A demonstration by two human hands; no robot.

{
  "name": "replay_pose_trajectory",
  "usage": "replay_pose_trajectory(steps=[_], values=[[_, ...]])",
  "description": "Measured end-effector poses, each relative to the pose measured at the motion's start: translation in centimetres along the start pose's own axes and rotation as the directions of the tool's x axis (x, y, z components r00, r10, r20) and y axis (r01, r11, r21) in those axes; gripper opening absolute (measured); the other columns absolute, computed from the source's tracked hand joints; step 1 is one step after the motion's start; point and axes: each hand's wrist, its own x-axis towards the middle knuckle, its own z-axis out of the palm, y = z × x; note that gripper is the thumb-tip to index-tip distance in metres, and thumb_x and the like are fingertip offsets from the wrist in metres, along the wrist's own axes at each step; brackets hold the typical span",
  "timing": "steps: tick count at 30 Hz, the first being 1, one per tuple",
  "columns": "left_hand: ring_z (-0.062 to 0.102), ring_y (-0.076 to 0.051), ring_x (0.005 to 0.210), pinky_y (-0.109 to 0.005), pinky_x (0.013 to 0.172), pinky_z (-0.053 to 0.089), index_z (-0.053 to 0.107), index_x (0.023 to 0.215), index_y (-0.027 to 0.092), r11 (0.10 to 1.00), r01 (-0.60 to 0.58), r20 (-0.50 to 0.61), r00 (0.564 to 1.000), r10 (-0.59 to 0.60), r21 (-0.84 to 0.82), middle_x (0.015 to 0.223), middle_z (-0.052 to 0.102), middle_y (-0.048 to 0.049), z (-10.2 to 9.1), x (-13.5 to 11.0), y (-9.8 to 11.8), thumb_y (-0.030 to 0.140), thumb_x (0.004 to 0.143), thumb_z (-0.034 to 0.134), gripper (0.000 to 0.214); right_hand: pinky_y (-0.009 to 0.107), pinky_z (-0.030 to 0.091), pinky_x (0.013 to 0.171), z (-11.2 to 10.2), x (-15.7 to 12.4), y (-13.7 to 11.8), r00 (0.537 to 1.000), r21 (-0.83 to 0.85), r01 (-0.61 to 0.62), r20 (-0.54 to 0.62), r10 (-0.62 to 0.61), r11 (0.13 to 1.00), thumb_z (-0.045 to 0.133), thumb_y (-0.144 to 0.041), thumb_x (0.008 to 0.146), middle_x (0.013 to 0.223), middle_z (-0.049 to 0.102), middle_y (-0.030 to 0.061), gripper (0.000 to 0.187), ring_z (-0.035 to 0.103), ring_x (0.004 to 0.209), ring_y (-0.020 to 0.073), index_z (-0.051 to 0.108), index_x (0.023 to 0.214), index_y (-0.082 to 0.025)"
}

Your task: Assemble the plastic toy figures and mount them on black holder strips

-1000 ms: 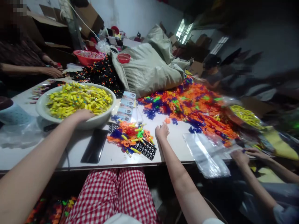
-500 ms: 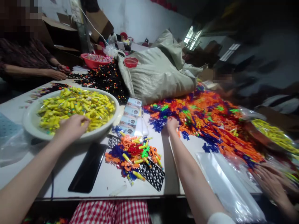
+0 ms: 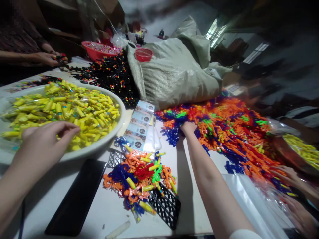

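Note:
My left hand hovers over the near rim of a large white basin. Its thumb and forefinger come together in a pinch; whatever is between them cannot be made out. Yellow wrapped tubes fill the basin. At the edge of a heap of orange, blue, red and green plastic pieces, my right hand is curled among blue pieces, fingertips hidden. Between my arms lies a smaller mixed pile of plastic pieces and yellow tubes, partly over a black perforated tray.
A black phone-like slab lies below the basin. Printed card strips, a large sack and black pieces stand behind. Clear plastic bags lie at right, near another person's hands. A person's hand works at far left.
The view has shifted closer and lower over the table. My left hand has moved left and its back now faces me more. My right hand stays at the blue pieces.

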Motion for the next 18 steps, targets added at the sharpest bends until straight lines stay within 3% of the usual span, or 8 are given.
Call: replay_pose_trajectory(steps=[5, 9, 12, 14, 16, 18], values=[[0.055, -0.018, 0.064, -0.026, 0.065, 0.03, 0.062, 0.069, 0.021, 0.997, -0.047, -0.068, 0.997, 0.043, -0.068, 0.067, 0.064, -0.0005, 0.2, -0.2, -0.3, 0.047, 0.07, 0.041, 0.034, 0.041, 0.03, 0.091, -2.6, -1.7, 1.1, 0.999, -0.062, 0.008, -0.052, -0.011, 0.998, 0.055, -0.039, 0.078, 0.104, 0.062, 0.02, 0.039, 0.047, 0.108, 0.031, 0.066, 0.099, -0.007], [0.053, -0.016, 0.067, -0.028, 0.069, 0.034, 0.061, 0.068, 0.019, 0.972, -0.114, -0.241, 0.969, 0.062, -0.206, 0.067, 0.06, 0.0003, 0.2, 0.0, -1.0, 0.049, 0.074, 0.047, 0.034, 0.042, 0.034, 0.086, -6.9, -4.2, 3.6, 1.0, -0.079, -0.029, -0.006, 0.028, 0.997, 0.054, -0.039, 0.077, 0.098, 0.063, 0.0207, 0.039, 0.053, 0.1, 0.0317, 0.066, 0.094, -0.007], [0.053, -0.016, 0.079, -0.031, 0.08, 0.039, 0.06, 0.069, 0.018, 0.874, -0.184, -0.37, 0.929, 0.006, -0.449, 0.074, 0.058, 0.0002, -0.8, -1.4, 0.4, 0.049, 0.076, 0.055, 0.032, 0.036, 0.04, 0.076, -10.1, -9.1, 5.6, 0.998, 0.139, 0.027, 0.045, -0.033, 0.99, 0.046, -0.035, 0.079, 0.083, 0.065, 0.0145, 0.032, 0.059, 0.082, 0.0255, 0.066, 0.085, -0.009], [0.053, -0.017, 0.093, -0.034, 0.09, 0.038, 0.061, 0.07, 0.018, 0.749, -0.187, -0.309, 0.951, -0.025, -0.636, 0.089, 0.06, -0.0024, -1.8, -4.1, 3.0, 0.048, 0.075, 0.059, 0.031, 0.029, 0.042, 0.066, -11.4, -14.5, 6.3, 0.973, 0.432, 0.213, -0.011, -0.23, 0.876, 0.042, -0.034, 0.081, 0.073, 0.064, 0.0084, 0.03, 0.058, 0.071, 0.0199, 0.064, 0.08, -0.013], [0.051, -0.02, 0.107, -0.037, 0.094, 0.037, 0.063, 0.071, 0.018, 0.582, -0.091, -0.091, 0.995, 0.029, -0.808, 0.112, 0.056, -0.0065, -2.7, -8.1, 6.3, 0.05, 0.075, 0.059, 0.033, 0.025, 0.043, 0.062, -11.9, -21.3, 6.1, 0.902, 0.679, 0.388, -0.14, -0.409, 0.623, 0.044, -0.039, 0.081, 0.072, 0.063, 0.0044, 0.03, 0.057, 0.068, 0.0165, 0.062, 0.078, -0.015], [0.049, -0.024, 0.113, -0.037, 0.092, 0.04, 0.064, 0.069, 0.018, 0.375, 0.108, 0.179, 0.971, 0.161, -0.921, 0.127, 0.05, -0.0081, -2.9, -12.6, 9.6, 0.054, 0.072, 0.06, 0.037, 0.024, 0.043, 0.061, -11.6, -28.6, 5.3, 0.827, 0.797, 0.444, -0.188, -0.53, 0.409, 0.048, -0.042, 0.08, 0.071, 0.062, 0.0025, 0.028, 0.056, 0.067, 0.015, 0.061, 0.076, -0.017]])
